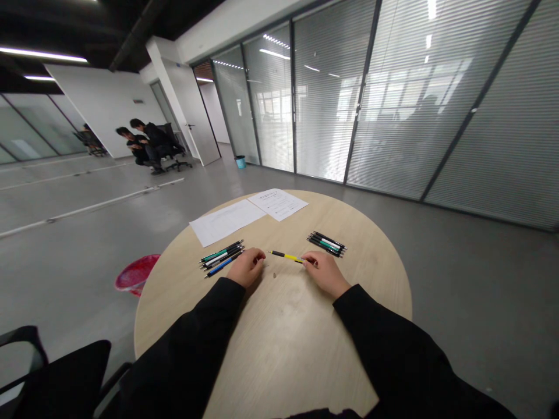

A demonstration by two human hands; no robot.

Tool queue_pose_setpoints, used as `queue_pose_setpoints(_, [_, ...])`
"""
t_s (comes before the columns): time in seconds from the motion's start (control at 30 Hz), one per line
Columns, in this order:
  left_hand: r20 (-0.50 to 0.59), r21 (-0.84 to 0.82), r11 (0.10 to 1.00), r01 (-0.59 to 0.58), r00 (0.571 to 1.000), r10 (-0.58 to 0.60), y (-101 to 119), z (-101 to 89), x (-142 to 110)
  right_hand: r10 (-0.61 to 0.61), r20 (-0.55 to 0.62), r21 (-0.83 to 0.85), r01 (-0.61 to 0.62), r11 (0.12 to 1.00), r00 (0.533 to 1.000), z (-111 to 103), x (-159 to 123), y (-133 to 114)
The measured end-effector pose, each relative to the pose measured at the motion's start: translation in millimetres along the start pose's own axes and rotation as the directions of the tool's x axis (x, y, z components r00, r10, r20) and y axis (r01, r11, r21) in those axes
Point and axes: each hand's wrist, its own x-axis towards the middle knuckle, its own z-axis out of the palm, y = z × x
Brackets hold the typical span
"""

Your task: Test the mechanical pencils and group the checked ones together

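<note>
Head view: the right hand (325, 271) has its thumb and fingers pinched together on one end of a yellow pen (290, 256). This pen lies crosswise between the two hands above the round table (288, 349), its dark grip and tip pointing toward the left hand (247, 266). Whether it touches the wood cannot be told. The left hand is curled low just beside the left row of pens (222, 256), fingers bent inward; I cannot tell whether they close on anything. That row, slanted, shows green, white, black and blue barrels. Beyond the right hand lies the right row of pens (326, 242), black, white and green, side by side. No brand can be read on any barrel. Toward the far edge, a printed sheet (279, 205) carries a heading and lines of text, too small to read; the pale sheet (227, 222) meeting it bears only faint marks. A red basket (137, 273) stands on the floor at left.
</note>
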Motion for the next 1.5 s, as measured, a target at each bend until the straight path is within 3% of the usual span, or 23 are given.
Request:
queue_pose_setpoints(0.3, [0.171, 0.191, 0.968, -0.164, 0.976, 0.132, -3, -0.5, 0, 0.013, 0.005, -0.034, -0.013, 0.999, 1.000, -2, 0, -2])
queue_pose_setpoints(0.8, [0.171, 0.348, 0.909, -0.230, 0.969, 0.179, -4, 6.1, 1, 0.022, 0.017, -0.045, -0.021, 0.999, 1.000, -2, 0, -2])
queue_pose_setpoints(0.93, [0.098, 0.269, 0.946, -0.182, 0.982, 0.161, -10, 6.5, -1, 0.016, 0.008, -0.049, -0.015, 0.999, 1.000, -1, 0, -1])
queue_pose_setpoints(1.17, [-0.006, 0.057, 0.998, -0.016, 1.000, 0.017, -5, 2.5, -2, 0.019, 0.004, -0.048, -0.019, 0.999, 1.000, -2, 0, -1])
queue_pose_setpoints(1.5, [-0.064, -0.284, 0.954, 0.094, 0.991, -0.117, -9, 7.5, 2, 0.001, 0.012, -0.072, 0.000, 0.997, 1.000, -3, 0, -1])
